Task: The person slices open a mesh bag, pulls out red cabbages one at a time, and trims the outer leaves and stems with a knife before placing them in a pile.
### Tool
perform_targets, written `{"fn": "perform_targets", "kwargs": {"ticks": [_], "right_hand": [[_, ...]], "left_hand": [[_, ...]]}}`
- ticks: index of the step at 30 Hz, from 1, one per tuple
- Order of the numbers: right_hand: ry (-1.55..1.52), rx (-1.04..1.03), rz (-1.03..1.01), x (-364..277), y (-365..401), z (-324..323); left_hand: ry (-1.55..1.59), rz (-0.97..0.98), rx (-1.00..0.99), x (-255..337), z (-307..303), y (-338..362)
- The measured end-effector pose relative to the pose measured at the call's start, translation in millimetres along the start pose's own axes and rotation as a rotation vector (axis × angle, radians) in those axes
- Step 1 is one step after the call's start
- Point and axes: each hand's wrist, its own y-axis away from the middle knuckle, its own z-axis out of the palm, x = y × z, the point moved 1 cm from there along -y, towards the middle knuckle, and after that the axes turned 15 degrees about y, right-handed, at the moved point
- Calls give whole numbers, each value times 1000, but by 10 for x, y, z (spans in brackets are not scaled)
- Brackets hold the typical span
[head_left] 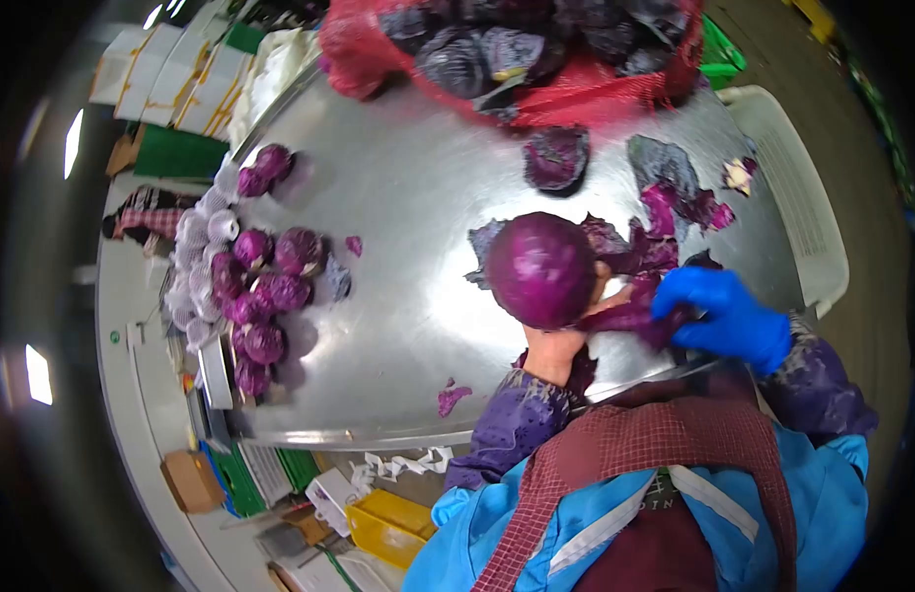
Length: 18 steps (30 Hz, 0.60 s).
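A round purple cabbage [541,270] rests in my bare left hand [556,347], whose palm and fingers show below it and at its right side. My right hand [722,314], in a blue glove, is to the right of the cabbage, its fingers closed on a loose purple leaf [630,314]. Torn purple leaves [659,252] lie on the metal table [408,197] just beyond my hands. Another cabbage [555,158] with dark outer leaves sits further back.
A red net bag [576,104] full of dark cabbages lies at the table's far edge. Several small purple cabbages [263,342] stand at the left beside white foam nets [193,259]. A pale bin [798,197] is at the right; a yellow crate [388,525] is below.
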Motion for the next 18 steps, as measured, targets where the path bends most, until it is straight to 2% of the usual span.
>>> {"fn": "perform_targets", "kwargs": {"ticks": [1, 3, 5, 6, 9, 11, 13, 15, 16, 17, 18], "right_hand": [[-54, 57, 43, 44, -61, -91], [34, -39, 38, -60, -139, -108], [-86, -312, -17, -160, -125, 2], [-123, -411, 8, -212, -69, 117], [-227, -652, 56, -239, 23, 349], [-407, -515, 193, -249, -32, 314], [-579, -446, 504, -63, -27, 277], [-511, -201, 595, 393, 97, 370], [-355, -114, 586, 347, 20, 245], [-341, -124, 632, 435, 33, 171], [-257, 18, 548, 511, 57, 158]], "left_hand": [[-52, 18, 10, 4, -6, 15], [-146, 51, 43, -6, -12, 71], [-233, 80, 70, -31, 53, 60], [245, 52, 273, -34, 124, 7], [313, 231, 225, 57, 388, -139], [242, 365, 233, 291, 473, -182], [179, 506, 227, 529, 622, -142], [83, 701, 254, 877, 755, -41], [-3, 772, 216, 1102, 804, 36], [-45, 832, 188, 1368, 874, 124], [-96, 914, 182, 1603, 994, 218]]}}
